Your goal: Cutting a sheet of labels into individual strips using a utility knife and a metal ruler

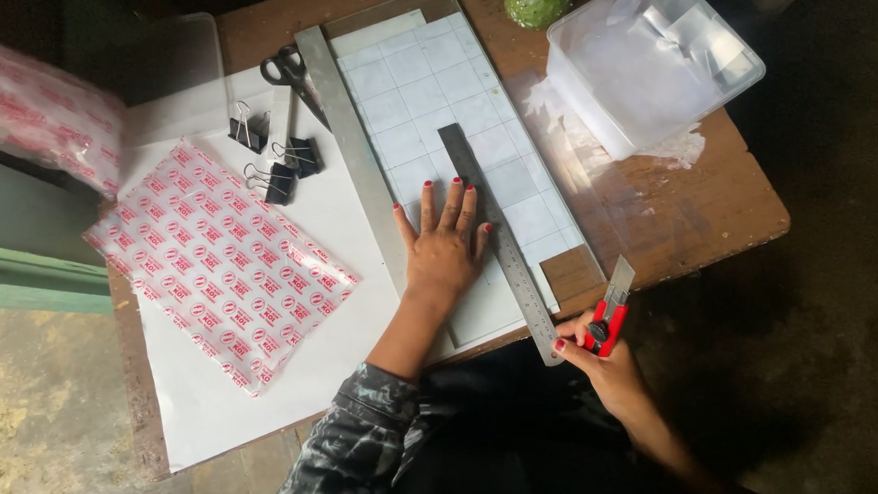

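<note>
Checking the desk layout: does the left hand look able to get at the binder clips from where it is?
Probably yes: the left hand lies flat on the gridded sheet, and only the long metal ruler lies between it and the binder clips.

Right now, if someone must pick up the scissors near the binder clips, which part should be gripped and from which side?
Grip the scissors by the black loop handles, coming from the table's far left side. The handles lie free on the white sheet, while the blades run under the long metal ruler.
</note>
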